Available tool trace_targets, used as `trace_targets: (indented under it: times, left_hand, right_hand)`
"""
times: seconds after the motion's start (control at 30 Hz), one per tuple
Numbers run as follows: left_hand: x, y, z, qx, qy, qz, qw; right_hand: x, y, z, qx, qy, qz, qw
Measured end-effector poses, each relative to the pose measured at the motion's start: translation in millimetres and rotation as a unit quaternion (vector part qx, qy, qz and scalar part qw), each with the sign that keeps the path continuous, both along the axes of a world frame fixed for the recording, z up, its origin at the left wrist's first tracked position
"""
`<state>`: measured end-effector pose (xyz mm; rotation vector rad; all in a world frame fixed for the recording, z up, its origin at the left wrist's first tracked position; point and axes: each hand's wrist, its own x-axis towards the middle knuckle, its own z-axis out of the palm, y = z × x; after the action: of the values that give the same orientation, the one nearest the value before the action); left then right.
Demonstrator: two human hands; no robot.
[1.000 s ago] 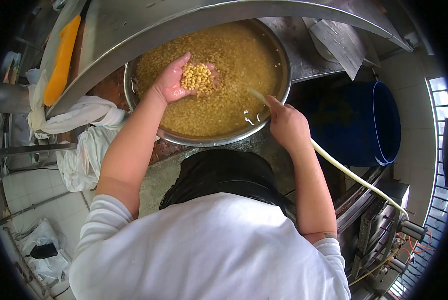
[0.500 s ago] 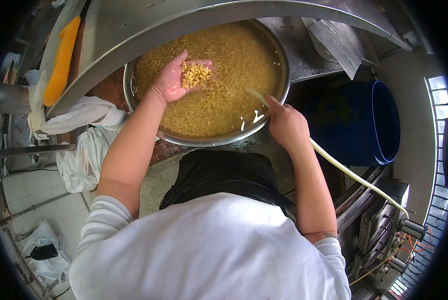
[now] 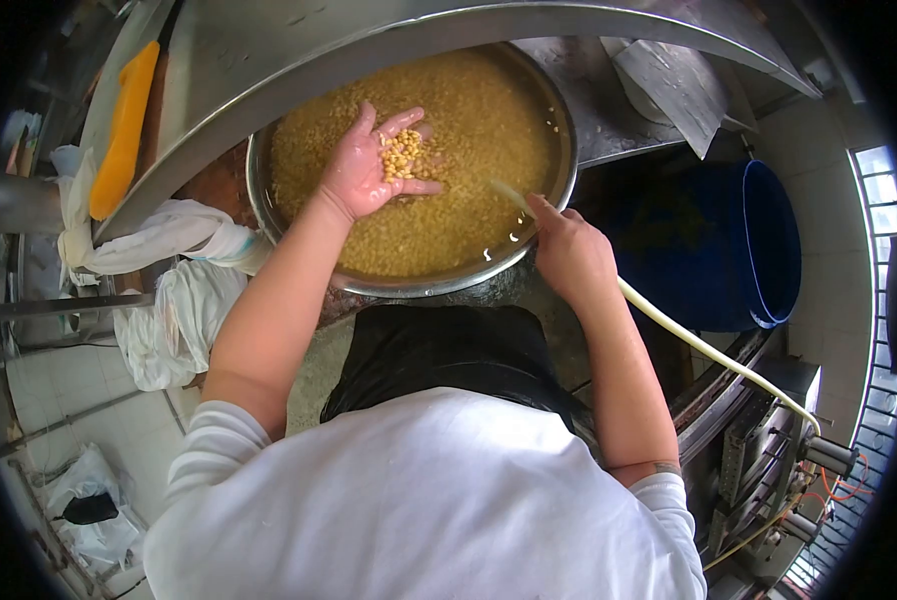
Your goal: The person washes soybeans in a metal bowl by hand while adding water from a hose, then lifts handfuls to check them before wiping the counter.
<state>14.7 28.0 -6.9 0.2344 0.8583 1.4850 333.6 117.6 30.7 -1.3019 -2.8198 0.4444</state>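
A wide metal basin (image 3: 419, 288) holds yellowish water with many pale yellow soybeans (image 3: 369, 240) in it. Over the water, my left hand (image 3: 362, 172) is turned palm up with its fingers spread, and a small heap of wet soybeans rests on its palm and fingers. My right hand (image 3: 575, 250) is closed around a pale hose (image 3: 709, 350) at the basin's right rim. The hose's end reaches into the basin, pointing at the water.
A metal ledge (image 3: 389, 40) curves across the basin's far side, with an orange-handled tool (image 3: 126, 130) at its left. White cloths (image 3: 184, 320) hang left of the basin. On the right stand a blue barrel (image 3: 709, 245) and machinery (image 3: 759, 440).
My left hand has shifted slightly right, and its fingers have spread apart. Fewer soybeans lie on it now. My right hand keeps hold of the hose in nearly the same spot.
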Motion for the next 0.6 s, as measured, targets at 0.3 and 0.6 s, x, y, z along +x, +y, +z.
trace_targets:
  times: [0.3,0.6]
  left_hand:
    - [70,29,-9,0.07,-0.09,0.027,0.993]
    - [100,45,-25,0.073,-0.181,0.053,0.979]
  right_hand:
    - [5,-13,4,0.022,0.043,0.033,0.998]
    - [17,-10,-6,0.024,0.157,0.025,0.987]
